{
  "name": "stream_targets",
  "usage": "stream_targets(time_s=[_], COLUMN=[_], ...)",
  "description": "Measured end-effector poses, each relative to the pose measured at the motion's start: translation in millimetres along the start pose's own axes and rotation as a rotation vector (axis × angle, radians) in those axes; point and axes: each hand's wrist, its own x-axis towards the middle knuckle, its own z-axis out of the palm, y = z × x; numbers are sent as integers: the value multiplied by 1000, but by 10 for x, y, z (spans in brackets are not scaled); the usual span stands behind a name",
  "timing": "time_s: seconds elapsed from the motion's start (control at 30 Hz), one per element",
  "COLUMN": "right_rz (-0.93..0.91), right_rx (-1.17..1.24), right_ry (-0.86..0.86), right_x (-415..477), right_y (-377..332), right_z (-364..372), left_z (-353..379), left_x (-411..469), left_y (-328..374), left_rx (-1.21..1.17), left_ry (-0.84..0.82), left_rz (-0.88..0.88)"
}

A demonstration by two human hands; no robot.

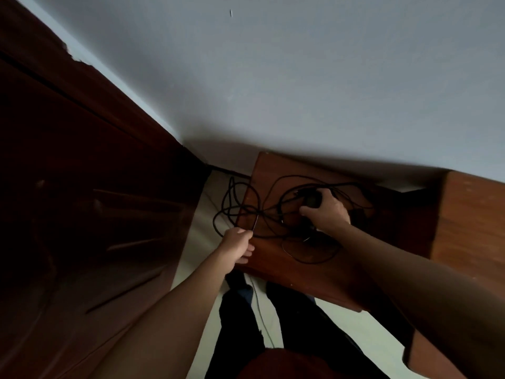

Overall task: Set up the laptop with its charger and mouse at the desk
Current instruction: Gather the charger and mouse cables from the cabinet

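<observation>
Space is being eaten up on the left by a big dark wooden wardrobe (82, 187), with only a narrow strip of pale floor (202, 228) being left between it and the desk (295, 280). The desk's far edge is being backed by a grey-blue wall (300, 77), and it's being flanked on the right by a taller wooden block (470, 228) just beside it. The desktop is being swamped by a tangle of black cable (270, 212), with a few loops being spilled over the left edge towards the floor, so pretty much every strand is being crossed by another.

Lighting's rough, tbh. The dark rounded lump (311, 201) in the middle of the tangle is being mostly covered by fingers, so whether it's the mouse or the charger brick can't be told. Plug ends are being lost in the mess too. Legs in dark trousers (237, 324) are being cut off at the bottom, with a thin grey cord (259, 313) being shown between them.

The right hand (326, 212) is being held out over the desk, palm down, and the lump is being gripped from above by its curled fingers. The left hand (237, 243) is being kept closed at the desk's left edge, with one strand of the cable being pinched in it.
</observation>
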Motion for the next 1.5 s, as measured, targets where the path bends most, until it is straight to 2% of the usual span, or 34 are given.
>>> stream_targets(time_s=[0.1,0.17,0.27,0.33,0.4,0.5,0.6,0.7,0.8,0.87,1.0,1.1,1.2,1.3,1.43,1.5], right_rz=[30,56,102,185,275,388,423,351,325,307,124,25,31,15,-61,-63], right_rx=[305,419,492,525,520,570,647,673,705,620,225,99,-10,-47,-104,19], right_ry=[-2,-9,-57,-123,-193,-190,-50,94,148,187,250,181,14,-133,-114,-96], right_x=[-172,-299,-498,-649,-797,-965,-1122,-1185,-1144,-1115,-904,-598,-289,-158,-191,-286], right_y=[152,264,478,637,804,993,1029,897,683,483,101,-91,-157,-131,-199,-199], right_z=[-144,-232,-300,-304,-287,-180,-135,-177,-246,-248,-117,-38,32,149,325,266], left_z=[181,280,324,240,71,-276,-533,-710,-799,-804,-832,-936,-1092,-1246,-1466,-1508], left_x=[132,216,322,373,428,496,360,194,56,-74,-279,-442,-559,-611,-496,-389], left_y=[150,244,497,757,1017,1378,1585,1606,1521,1480,1430,1409,1385,1333,1234,1178], left_rx=[-199,-422,-804,-921,-893,-741,-382,95,222,260,399,462,456,231,-206,-337], left_ry=[-117,-220,-333,-310,-265,-280,-344,-285,-276,-282,-316,-357,-402,-466,-359,-250], left_rz=[-154,-205,-180,-147,-71,46,176,378,482,521,568,589,560,449,321,270])
